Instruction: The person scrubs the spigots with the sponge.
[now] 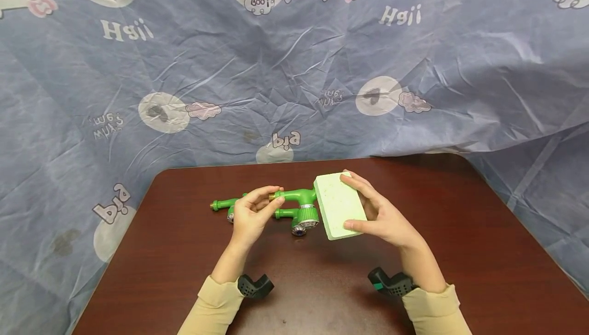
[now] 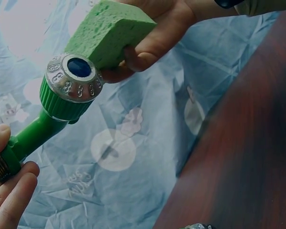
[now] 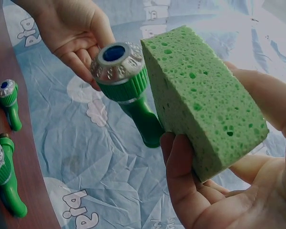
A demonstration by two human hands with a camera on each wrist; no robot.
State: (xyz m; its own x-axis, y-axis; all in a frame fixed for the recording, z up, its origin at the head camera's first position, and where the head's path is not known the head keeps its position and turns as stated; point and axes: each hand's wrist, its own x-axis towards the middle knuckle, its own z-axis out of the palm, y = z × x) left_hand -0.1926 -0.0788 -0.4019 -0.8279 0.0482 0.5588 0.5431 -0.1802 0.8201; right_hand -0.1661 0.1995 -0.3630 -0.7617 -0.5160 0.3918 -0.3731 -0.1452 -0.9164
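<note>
Pinching the tap [image 1: 296, 203] by its brass end in my left hand [image 1: 250, 215], its long axis running 9-to-3, I press the sponge [image 1: 339, 205], gripped in my right hand [image 1: 382, 217], against its 3 o'clock side above the worktop [image 1: 184, 253].

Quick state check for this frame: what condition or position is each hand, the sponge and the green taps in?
Left hand: pinches the held tap's brass end.
Right hand: grips the sponge.
Sponge: lifted, pressed against the held tap.
Held tap: raised off the table, knob toward the sponge.
Two other taps: lying on the table, untouched.
Table: bears the spare taps.
</note>
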